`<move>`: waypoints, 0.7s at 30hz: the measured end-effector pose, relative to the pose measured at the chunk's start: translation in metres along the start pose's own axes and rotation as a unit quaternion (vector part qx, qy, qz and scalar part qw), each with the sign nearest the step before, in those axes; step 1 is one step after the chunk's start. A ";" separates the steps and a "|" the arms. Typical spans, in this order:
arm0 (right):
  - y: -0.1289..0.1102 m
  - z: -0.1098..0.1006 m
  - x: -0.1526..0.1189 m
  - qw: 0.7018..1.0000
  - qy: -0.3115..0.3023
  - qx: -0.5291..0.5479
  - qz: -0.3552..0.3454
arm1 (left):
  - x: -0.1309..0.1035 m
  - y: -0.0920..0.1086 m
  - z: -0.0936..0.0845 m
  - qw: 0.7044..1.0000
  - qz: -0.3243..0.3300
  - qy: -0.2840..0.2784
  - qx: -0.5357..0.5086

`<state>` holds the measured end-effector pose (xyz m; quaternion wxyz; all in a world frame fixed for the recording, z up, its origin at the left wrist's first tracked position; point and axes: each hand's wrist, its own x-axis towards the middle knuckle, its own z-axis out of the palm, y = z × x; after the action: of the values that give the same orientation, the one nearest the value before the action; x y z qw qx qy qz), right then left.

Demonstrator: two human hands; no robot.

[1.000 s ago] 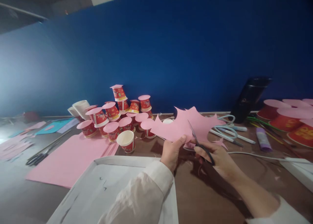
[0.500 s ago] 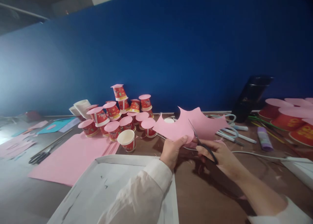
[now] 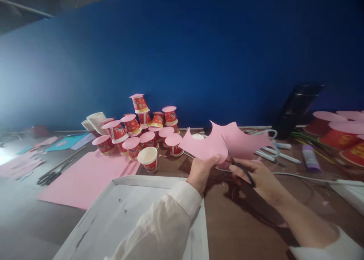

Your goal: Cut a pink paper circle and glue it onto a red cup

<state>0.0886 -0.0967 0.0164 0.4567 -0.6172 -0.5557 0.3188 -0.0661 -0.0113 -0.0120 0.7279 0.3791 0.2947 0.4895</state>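
Observation:
A pink paper sheet (image 3: pixel 201 148) with scalloped, pointed edges is held up over the brown table. My left hand (image 3: pixel 201 173) pinches its lower edge, thumb on top. My right hand (image 3: pixel 256 176) is closed round the handles of black scissors (image 3: pixel 245 172), whose blades point up and left against the paper. Left of my hands, an upright cup (image 3: pixel 149 159) with a white inside stands before several red patterned cups (image 3: pixel 133 149), upside down and topped with pink paper discs, some stacked.
A white tray (image 3: pixel 110 222) lies under my left sleeve. Pink sheets (image 3: pixel 82 180) and other scissors (image 3: pixel 51 176) lie left. At right are a glue stick (image 3: pixel 311 158), white pens (image 3: pixel 287 155), cables, a black bottle (image 3: pixel 297 108) and more red cups (image 3: pixel 327 131).
The view has shifted slightly. Both hands keep their hold on the paper and the scissors, and the paper looks nearly the same.

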 end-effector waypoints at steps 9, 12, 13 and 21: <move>0.003 -0.002 0.000 0.999 -0.011 0.011 0.040 | 0.003 0.001 0.000 1.000 0.016 0.011 0.004; 0.010 -0.005 0.005 0.998 -0.030 0.008 0.050 | 0.003 0.001 -0.001 1.000 0.016 0.011 0.004; 0.012 -0.006 0.007 0.998 -0.036 0.005 0.044 | 0.003 0.001 -0.001 1.000 0.018 0.008 0.004; 0.007 -0.007 0.006 0.998 -0.045 -0.008 0.033 | 0.005 0.000 -0.004 1.000 0.021 0.000 0.010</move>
<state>0.0990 -0.0916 0.0129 0.4154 -0.6241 -0.5576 0.3564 -0.0671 -0.0057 -0.0145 0.7138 0.3922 0.2912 0.5019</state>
